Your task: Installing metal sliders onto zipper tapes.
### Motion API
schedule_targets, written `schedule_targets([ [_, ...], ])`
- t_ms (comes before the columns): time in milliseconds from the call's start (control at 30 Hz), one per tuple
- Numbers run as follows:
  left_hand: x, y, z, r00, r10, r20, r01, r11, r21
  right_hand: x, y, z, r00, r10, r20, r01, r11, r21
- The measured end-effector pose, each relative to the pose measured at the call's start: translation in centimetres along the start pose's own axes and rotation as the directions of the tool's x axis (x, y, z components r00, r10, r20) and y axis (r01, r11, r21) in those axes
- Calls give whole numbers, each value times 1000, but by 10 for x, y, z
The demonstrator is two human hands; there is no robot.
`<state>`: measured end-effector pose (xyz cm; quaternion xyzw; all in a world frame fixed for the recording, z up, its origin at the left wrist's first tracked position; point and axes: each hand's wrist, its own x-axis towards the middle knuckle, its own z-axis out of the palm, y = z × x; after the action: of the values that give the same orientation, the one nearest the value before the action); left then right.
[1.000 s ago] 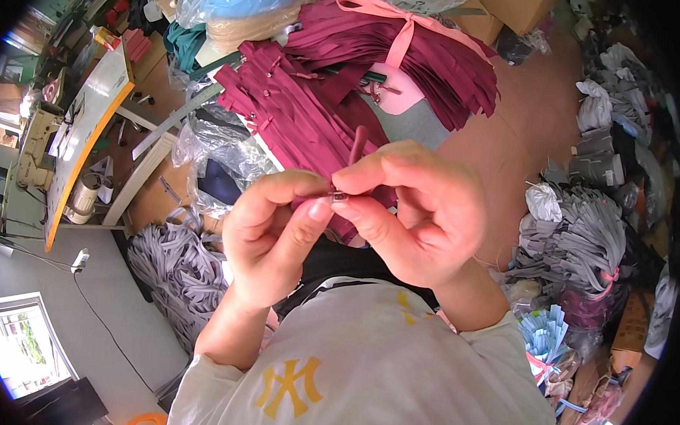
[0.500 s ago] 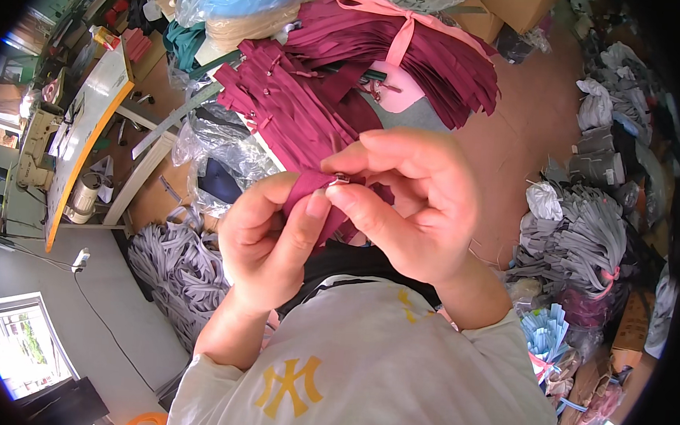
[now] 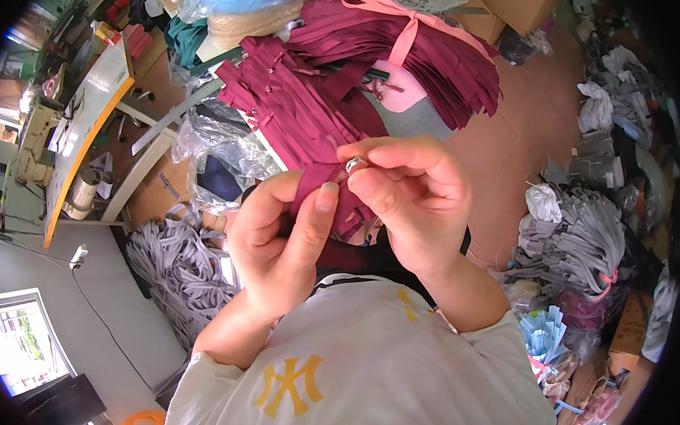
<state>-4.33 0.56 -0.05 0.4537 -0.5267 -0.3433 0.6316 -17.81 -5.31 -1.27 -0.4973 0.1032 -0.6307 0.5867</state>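
Between the thumb and curled fingers of my left hand [image 3: 280, 240] is the end of a maroon zipper tape [image 3: 313, 181], with its teeth facing my right hand. My right hand [image 3: 415, 201] pinches a small silvery zipper slider [image 3: 354, 164] between thumb and forefinger. The slider sits just beside the tape's end; whether it touches the teeth I cannot tell. Beyond my hands lies a pile of maroon zippers [image 3: 296, 105], several with sliders on them. Farther back is a thick maroon bundle [image 3: 396, 52] tied with a pink ribbon [image 3: 405, 33].
Crumpled clear plastic [image 3: 220, 143] lies left of the pile. A pale table with an orange edge [image 3: 87, 142] stands at the left, near a sewing machine [image 3: 40, 143]. Grey strips [image 3: 173, 272] heap on the floor at left, more grey bundles [image 3: 580, 235] at right.
My right hand has drawn the slider slightly up and away from the tape, showing the zipper teeth. My left hand has shifted a little to the right, still gripping the tape.
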Motion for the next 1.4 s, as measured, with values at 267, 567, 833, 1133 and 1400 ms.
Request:
schedule_targets([
  [267,3,1,0,1000,-1,14,3,995,-105,1,-2,2,1000,-16,-11,17,1000,12],
  [567,3,0,-6,1000,-27,-11,27,997,-77,3,-6,2,998,-57,36,61,990,-125],
  [833,5,1,-8,997,76,3,-76,996,-41,6,-11,0,990,-56,126,85,970,-230],
  [1133,5,0,-9,997,70,16,-69,997,-37,7,-9,-3,982,-73,172,125,941,-316],
  [1400,5,3,-10,1000,2,-5,-2,1000,-25,12,-14,-5,966,-47,255,163,876,-455],
])
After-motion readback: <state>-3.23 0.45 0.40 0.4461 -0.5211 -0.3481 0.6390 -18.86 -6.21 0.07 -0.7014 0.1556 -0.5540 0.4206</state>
